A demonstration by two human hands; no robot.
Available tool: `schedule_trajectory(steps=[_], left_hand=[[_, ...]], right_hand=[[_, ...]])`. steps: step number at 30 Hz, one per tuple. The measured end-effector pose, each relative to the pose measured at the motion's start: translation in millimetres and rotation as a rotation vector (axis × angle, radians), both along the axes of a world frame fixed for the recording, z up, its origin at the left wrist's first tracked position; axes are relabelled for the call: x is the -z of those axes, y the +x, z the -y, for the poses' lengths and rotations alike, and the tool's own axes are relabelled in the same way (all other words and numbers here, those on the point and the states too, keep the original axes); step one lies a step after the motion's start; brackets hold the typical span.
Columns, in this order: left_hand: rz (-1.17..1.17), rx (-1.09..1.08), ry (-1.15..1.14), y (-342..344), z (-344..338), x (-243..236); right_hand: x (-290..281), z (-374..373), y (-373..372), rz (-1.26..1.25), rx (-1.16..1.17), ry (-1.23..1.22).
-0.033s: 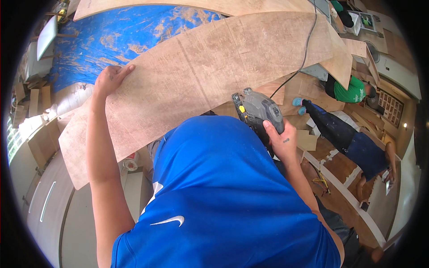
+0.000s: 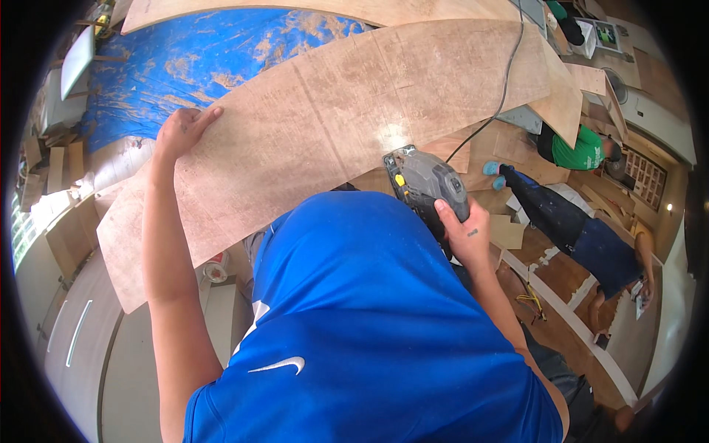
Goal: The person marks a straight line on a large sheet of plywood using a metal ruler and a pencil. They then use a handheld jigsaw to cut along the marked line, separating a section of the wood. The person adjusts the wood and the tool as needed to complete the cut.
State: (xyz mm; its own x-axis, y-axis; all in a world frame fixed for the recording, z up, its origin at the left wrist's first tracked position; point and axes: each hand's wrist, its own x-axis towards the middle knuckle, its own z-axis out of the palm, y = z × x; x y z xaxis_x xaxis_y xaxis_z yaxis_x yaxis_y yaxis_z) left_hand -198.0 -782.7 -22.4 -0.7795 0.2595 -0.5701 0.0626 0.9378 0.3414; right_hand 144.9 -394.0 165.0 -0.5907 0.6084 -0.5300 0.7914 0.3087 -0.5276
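- Little has moved; light (image 2: 394,136) now brightens the board (image 2: 281,140) by the saw (image 2: 437,181).
- Left hand (image 2: 181,134): thumb on board's far edge, seemingly steadying; cannot tell whether fingers clamp.
- Right hand (image 2: 465,230): fingers clamped on saw, probably for control; cord (image 2: 505,97) beyond them.

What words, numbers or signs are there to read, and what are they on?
Blue shirt: pale curved logo, no readable words.
Green shirt: pale print, too blurred to read.
Power tool in the right hand: any marks too small to read.
Wooden board: no words that I can make out.
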Motion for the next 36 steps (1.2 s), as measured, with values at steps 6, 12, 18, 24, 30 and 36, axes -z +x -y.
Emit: schedule_trajectory(steps=[6,12,18,24,30,36], left_hand=[[-0.018,0.033,0.013,-0.5,4.3,4.9],[-0.012,0.013,-0.009,-0.1,4.6,6.4],[-0.008,0.014,-0.005,0.7,4.8,5.3],[-0.037,0.010,0.017,2.7,6.1,6.7],[-0.035,0.017,0.016,2.9,6.5,8.4],[-0.023,0.004,-0.016,4.0,3.9,4.2]], right_hand=[[0.8,1.1,-1.3,0.001,0.004,0.004],[-3.0,0.7,-8.7,-0.035,-0.029,0.012],[1.2,1.9,-6.8,-0.041,-0.025,0.056],[6.1,0.5,-5.7,-0.026,0.017,0.076],[7.2,-0.8,-2.9,-0.033,-0.010,0.094],[9.8,-0.7,-3.2,-0.072,-0.014,0.102]])
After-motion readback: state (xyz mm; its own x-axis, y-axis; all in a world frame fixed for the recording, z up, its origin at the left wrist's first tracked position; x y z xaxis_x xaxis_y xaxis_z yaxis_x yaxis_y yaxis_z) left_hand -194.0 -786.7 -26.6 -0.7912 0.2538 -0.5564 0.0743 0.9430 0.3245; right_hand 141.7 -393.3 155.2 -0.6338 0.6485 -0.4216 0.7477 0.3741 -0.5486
